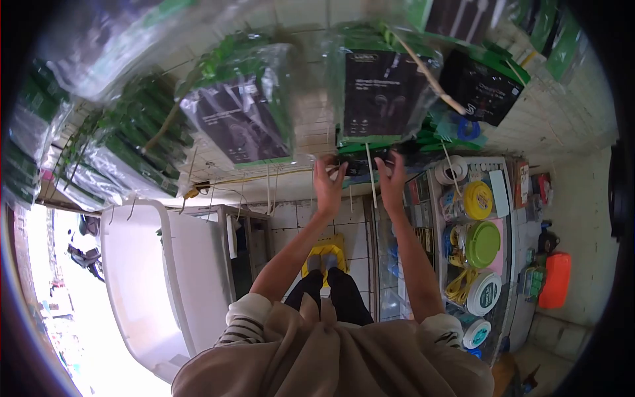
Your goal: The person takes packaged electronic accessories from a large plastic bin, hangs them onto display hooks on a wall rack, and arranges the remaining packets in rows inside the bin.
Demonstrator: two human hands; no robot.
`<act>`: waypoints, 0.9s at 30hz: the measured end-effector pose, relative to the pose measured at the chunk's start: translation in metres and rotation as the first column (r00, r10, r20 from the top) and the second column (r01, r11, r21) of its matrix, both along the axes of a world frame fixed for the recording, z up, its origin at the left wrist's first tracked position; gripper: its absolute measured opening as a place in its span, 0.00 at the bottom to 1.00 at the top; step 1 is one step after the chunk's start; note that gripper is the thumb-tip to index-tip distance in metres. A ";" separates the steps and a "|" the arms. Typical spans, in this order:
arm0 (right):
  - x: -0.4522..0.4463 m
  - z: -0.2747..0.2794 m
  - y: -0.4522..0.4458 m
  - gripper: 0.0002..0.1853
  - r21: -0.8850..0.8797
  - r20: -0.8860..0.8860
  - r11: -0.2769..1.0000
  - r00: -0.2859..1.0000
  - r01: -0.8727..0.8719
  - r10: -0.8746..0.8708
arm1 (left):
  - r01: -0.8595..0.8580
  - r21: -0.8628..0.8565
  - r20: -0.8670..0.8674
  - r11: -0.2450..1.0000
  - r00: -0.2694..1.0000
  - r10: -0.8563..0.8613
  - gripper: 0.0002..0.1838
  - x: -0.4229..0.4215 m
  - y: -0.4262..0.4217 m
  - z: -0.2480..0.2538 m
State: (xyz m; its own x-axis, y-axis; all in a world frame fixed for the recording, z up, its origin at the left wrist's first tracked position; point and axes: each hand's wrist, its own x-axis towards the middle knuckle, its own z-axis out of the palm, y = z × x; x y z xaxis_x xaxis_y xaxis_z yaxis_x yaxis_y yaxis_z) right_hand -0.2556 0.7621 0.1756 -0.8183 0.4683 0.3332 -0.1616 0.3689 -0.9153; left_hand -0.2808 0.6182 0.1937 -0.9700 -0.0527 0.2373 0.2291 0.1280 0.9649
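Both hands are raised to a wall display of packs on hooks. My left hand (329,184) has its thumb and fingers closed at the left end of a dark package with green edging (358,163). At that package's right part, my right hand (391,177) is closed in the same way; some fingertips are hidden. Directly above hangs a bagged stack of wired earphone boxes (380,96), dark with a green border. A thin hook rod (372,175) points down between the hands.
Another bagged earphone pack (235,122) hangs to the left, and a black box (481,86) to the upper right. A glass showcase (506,264) bears several jars, including a green-lidded one (483,244). My feet stand on a yellow stool (338,250).
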 end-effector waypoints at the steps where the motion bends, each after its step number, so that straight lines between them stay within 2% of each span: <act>1: 0.008 -0.001 -0.003 0.18 0.017 -0.070 0.997 0.995 0.071 -0.069 | -0.004 0.010 0.000 1.000 1.000 0.004 0.12 0.011 -0.008 -0.005; 2: 0.021 -0.004 -0.007 0.19 -0.060 -0.034 0.994 0.995 0.089 -0.091 | -0.015 0.021 -0.005 1.000 1.000 0.015 0.15 0.023 -0.018 -0.009; 3: 0.037 -0.008 -0.012 0.19 -0.137 0.003 0.985 0.995 0.103 -0.103 | 0.029 -0.059 0.021 0.998 0.999 -0.028 0.16 0.038 -0.034 -0.023; 5: 0.063 -0.050 -0.024 0.21 -0.135 0.045 0.970 0.979 0.203 -0.199 | 0.110 -0.157 0.098 0.981 0.991 -0.095 0.16 0.082 -0.073 -0.046; 6: 0.084 -0.065 -0.027 0.19 -0.036 0.171 0.991 0.978 0.126 -0.118 | 0.143 -0.172 0.146 0.975 0.982 -0.119 0.16 0.107 -0.093 -0.052; 7: 0.101 -0.086 -0.030 0.16 -0.075 0.346 0.997 0.938 0.021 0.006 | 0.091 -0.444 0.005 0.891 0.995 -0.099 0.14 0.130 -0.114 -0.055; 8: 0.120 -0.109 -0.038 0.13 0.073 0.381 0.996 0.924 -0.057 0.025 | 0.141 -0.428 0.154 0.893 0.985 -0.082 0.13 0.156 -0.136 -0.064; 9: 0.140 -0.168 -0.035 0.12 0.419 0.319 0.893 0.947 -0.166 0.027 | 0.180 -0.394 0.302 0.901 0.952 -0.059 0.12 0.183 -0.157 -0.076; 10: 0.153 -0.158 -0.047 0.12 0.127 0.483 0.924 0.836 -0.361 0.260 | 0.155 -0.425 0.367 0.892 0.930 0.013 0.11 0.211 -0.178 -0.088; 12: 0.171 -0.193 -0.058 0.12 0.179 0.632 0.719 0.639 -0.671 0.439 | 0.112 -0.449 0.512 0.886 0.845 0.153 0.11 0.276 -0.226 -0.132; 13: 0.178 -0.203 -0.065 0.12 0.180 0.623 0.599 0.561 -0.781 0.545 | 0.090 -0.444 0.585 0.892 0.783 0.212 0.12 0.312 -0.251 -0.156; 14: 0.174 -0.208 -0.078 0.13 0.186 0.612 0.464 0.472 -0.866 0.635 | -0.037 -0.484 0.608 0.874 0.704 0.367 0.11 0.345 -0.267 -0.168; 15: 0.160 -0.209 -0.100 0.13 0.194 0.605 0.383 0.418 -0.903 0.678 | -0.158 -0.523 0.624 0.838 0.599 0.503 0.11 0.374 -0.278 -0.174; 16: 0.150 -0.212 -0.121 0.11 0.241 0.626 0.260 0.354 -0.935 0.694 | -0.274 -0.596 0.562 0.755 0.530 0.635 0.10 0.398 -0.284 -0.175; 17: 0.139 -0.215 -0.140 0.10 0.285 0.648 0.128 0.290 -0.950 0.704 | -0.366 -0.599 0.510 0.712 0.511 0.692 0.08 0.416 -0.288 -0.166; 18: 0.124 -0.208 -0.162 0.10 0.289 0.650 0.043 0.229 -0.956 0.724 | -0.430 -0.594 0.511 0.680 0.450 0.732 0.08 0.424 -0.289 -0.149; 20: 0.093 -0.146 -0.237 0.07 0.285 0.425 -0.120 0.013 -0.951 0.905 | -0.558 -0.582 0.308 0.592 0.523 0.795 0.05 0.435 -0.295 -0.104; 22: 0.084 -0.092 -0.306 0.04 0.234 0.347 -0.226 -0.135 -0.946 0.928 | -0.690 -0.553 0.202 0.467 0.433 0.878 0.04 0.436 -0.298 -0.058; 23: 0.087 -0.056 -0.342 0.03 0.304 0.284 -0.291 -0.206 -0.907 0.937 | -0.746 -0.527 0.150 0.407 0.390 0.909 0.05 0.436 -0.301 -0.038; 24: 0.089 -0.016 -0.374 0.02 0.376 0.223 -0.340 -0.271 -0.862 0.936 | -0.795 -0.495 0.097 0.351 0.350 0.932 0.05 0.434 -0.305 -0.019; 26: 0.107 0.045 -0.433 0.01 0.322 0.061 -0.374 -0.375 -0.870 0.925 | -0.880 -0.396 -0.067 0.261 0.311 0.948 0.07 0.430 -0.320 0.023; 27: 0.115 0.072 -0.461 0.02 0.367 -0.017 -0.397 -0.433 -0.841 0.901 | -0.917 -0.344 -0.152 0.201 0.265 0.952 0.07 0.426 -0.332 0.042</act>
